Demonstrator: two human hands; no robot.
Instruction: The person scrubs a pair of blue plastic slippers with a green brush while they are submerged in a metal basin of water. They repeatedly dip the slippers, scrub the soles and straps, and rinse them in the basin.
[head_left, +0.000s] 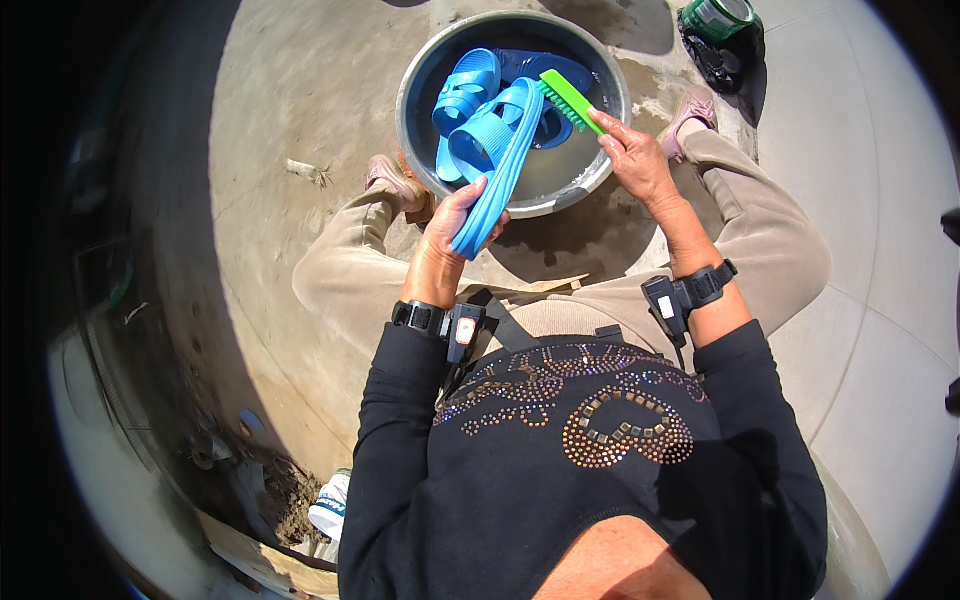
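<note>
My left hand (454, 217) grips a light blue slide sandal (504, 146) by one end, tilted on its side over the basin. In my right hand (637, 161) is the handle of a bright green scrubbing brush (568, 96). Its green bristles face the sandal's sole edge near the far end; whether they touch it I cannot tell. Below lies the round grey basin (409, 142) with cloudy water (555, 176). A second light blue slide sandal (470, 79) rests in it. Dark blue footwear (540, 64) sits partly under water behind, partly hidden by the held sandal and the brush.
My bent legs and pink shoes (694, 112) flank the basin. A green can (716, 19) and a black plastic bag (724, 64) stand at the far right. Dry debris (306, 172) lies on the concrete to the left. A white container (330, 506) is by my left elbow.
</note>
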